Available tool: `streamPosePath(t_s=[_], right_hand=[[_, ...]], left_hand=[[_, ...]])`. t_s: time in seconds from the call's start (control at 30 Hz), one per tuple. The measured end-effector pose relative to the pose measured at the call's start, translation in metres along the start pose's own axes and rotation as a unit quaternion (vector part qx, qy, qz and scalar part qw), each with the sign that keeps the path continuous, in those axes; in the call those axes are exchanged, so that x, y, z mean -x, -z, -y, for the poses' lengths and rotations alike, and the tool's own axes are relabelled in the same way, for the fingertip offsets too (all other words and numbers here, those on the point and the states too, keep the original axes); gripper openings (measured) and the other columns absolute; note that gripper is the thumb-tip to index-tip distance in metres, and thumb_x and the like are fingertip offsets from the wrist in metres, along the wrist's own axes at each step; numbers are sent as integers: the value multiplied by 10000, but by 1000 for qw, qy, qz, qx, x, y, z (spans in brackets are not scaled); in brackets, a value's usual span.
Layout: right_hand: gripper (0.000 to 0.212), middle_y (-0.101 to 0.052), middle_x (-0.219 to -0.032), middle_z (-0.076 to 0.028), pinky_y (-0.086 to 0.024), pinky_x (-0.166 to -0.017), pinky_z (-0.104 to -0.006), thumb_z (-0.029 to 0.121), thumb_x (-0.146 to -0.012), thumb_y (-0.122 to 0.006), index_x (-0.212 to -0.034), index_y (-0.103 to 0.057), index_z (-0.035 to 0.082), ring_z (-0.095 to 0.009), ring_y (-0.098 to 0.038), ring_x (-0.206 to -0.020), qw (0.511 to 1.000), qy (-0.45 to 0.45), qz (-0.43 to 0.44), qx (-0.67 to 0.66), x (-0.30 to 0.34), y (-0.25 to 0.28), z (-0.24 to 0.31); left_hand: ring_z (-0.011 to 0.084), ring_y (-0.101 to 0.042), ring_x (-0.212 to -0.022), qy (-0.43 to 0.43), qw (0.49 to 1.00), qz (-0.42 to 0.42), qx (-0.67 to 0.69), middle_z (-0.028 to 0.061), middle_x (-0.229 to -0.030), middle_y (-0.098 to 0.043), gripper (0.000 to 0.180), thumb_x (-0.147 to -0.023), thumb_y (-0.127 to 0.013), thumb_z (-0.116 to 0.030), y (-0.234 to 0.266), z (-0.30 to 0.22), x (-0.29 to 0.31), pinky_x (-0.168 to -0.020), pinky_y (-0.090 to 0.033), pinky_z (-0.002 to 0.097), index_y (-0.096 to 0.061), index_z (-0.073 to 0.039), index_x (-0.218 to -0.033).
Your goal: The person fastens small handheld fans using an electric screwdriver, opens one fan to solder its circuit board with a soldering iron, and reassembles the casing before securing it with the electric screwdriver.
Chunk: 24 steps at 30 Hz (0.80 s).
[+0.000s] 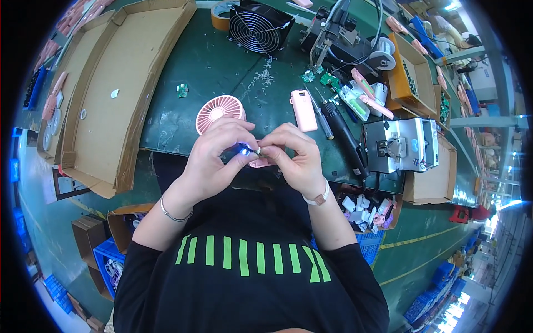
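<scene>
The left hand point(214, 158) and right hand point(295, 152) pinch a small part point(257, 151), its kind unclear. They mostly hide a pink piece point(261, 163); the left overlaps the pink fan point(218, 109).

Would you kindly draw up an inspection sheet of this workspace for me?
Surface: green bench, with small bits scattered near the black fan.
Job's things: small part, mostly hidden; pink fan just beyond the left hand; pink case farther right.
Clutter: circuit boards, driver, screwdriver and tape.
Hands: left hand and right hand meet, fingers closed on the small part.
Cables: grey cable loops beside the spool.
Surroundings: cardboard tray at left, blue crate at lower left.
</scene>
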State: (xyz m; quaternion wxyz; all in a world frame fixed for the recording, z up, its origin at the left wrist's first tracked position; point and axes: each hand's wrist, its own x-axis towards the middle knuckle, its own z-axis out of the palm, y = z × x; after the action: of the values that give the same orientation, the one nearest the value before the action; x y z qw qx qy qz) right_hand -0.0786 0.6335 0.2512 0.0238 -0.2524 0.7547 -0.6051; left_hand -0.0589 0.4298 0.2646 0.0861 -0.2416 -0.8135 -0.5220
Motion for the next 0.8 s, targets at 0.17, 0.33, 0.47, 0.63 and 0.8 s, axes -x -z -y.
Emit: streamPosePath(t_s=[0.17, 0.33, 0.47, 0.63, 0.8], right_hand=[[106, -640, -818, -88, -464, -687, -286, -42, -767, -668, -864, -686, -3, -194, -600, -767, 996, 82, -11, 36, -4, -2, -1], [113, -640, -803, -91, -470, -684, -302, -49, -754, -661, -852, -681, 4, -219, -598, -768, 994, 89, -32, 59, -6, -2, 6], [123, -622, -807, -89, -483, -670, -311, -31, -779, -654, -897, -663, 3, -229, -595, -765, 997, 48, -54, 38, 1, -5, 4], [174, -597, -849, -90, -500, -682, -298, 22, -817, -671, -985, -632, 3, -206, -592, -778, 999, -43, -21, 22, 2, -8, 30], [238, -593, -878, -88, -542, -641, -272, -33, -780, -683, -1009, -626, -7, -183, -582, -798, 997, -35, 0, 72, 4, -8, 36]], left_hand=[[269, -601, -1031, 39, 998, 6, 40, 122, -998, -640, 190, -748, -698, 12, 0, -1, 1, -854, -481, 362, -634, -47, -917], [257, -609, -972, 97, 992, -16, 78, 114, -1003, -625, 202, -738, -709, 12, -1, -10, -3, -822, -482, 350, -630, -38, -916], [250, -619, -911, 58, 997, -43, 1, 86, -893, -617, 212, -699, -710, 35, -4, -2, -3, -825, -483, 359, -619, -27, -880], [214, -651, -828, -121, 968, -133, -174, 41, -817, -615, 211, -626, -694, 46, -11, 8, 5, -947, -461, 434, -594, -73, -768], [203, -666, -810, -178, 958, -143, -175, 33, -817, -617, 202, -622, -709, 47, -17, 10, 11, -912, -487, 465, -592, -70, -739]])
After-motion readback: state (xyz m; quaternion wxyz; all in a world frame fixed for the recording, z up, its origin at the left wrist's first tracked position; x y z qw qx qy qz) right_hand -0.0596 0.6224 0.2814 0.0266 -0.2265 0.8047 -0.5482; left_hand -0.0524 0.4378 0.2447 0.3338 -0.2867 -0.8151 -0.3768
